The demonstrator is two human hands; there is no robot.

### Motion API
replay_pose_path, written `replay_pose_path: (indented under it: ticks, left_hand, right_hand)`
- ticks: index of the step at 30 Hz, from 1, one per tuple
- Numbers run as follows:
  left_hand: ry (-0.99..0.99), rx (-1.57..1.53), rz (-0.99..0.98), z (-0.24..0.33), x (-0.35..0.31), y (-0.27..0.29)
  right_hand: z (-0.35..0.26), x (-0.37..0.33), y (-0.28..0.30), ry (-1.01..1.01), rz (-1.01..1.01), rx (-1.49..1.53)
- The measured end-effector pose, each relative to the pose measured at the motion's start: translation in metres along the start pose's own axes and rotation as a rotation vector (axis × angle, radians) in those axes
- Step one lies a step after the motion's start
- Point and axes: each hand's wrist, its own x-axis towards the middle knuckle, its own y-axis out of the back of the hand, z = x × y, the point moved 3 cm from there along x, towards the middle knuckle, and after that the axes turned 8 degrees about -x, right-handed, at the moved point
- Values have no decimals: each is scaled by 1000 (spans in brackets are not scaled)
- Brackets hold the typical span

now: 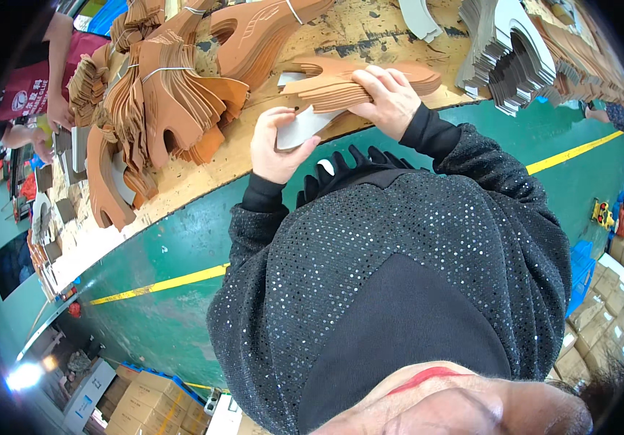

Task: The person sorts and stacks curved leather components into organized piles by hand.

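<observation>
Wooden tabletop [370, 32] above a green floor carries banded bundles of brown cardboard cutouts [170, 94]. The right hand [392, 98] is clenched over a fanned stack of brown cutouts [348, 81] at the table edge, while the left hand [277, 145] pinches one grey-backed piece [303, 125] just beside it. Squaring the edges seems wise: steady the stack, slide the single piece flush.

Cardboard bundles [159, 94] on workbench [370, 32]
</observation>
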Motion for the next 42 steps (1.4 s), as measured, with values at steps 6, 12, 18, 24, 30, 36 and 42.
replay_pose_path:
  ticks: [6, 12, 18, 24, 30, 36, 42]
  left_hand:
    - [-8, 433, -161, 5, -11, 10]
    - [1, 627, -202, 27, -1, 3]
    - [205, -14, 198, 55, 71, -41]
    - [317, -537, 455, 15, 114, -94]
    - [250, -530, 378, 3, 119, -99]
    - [226, -501, 478, -1, 116, -105]
    - [244, -536, 440, 9, 116, -108]
  right_hand:
    - [9, 9, 9, -1, -77, 142]
    - [60, 36, -6, -61, 3, 216]
    - [70, 54, 5, -35, 10, 295]
    - [69, 48, -4, -112, 139, 440]
    - [78, 42, -6, -172, 197, 371]
    - [83, 44, 1, -192, 164, 384]
    - [158, 41, -8, -843, 55, 120]
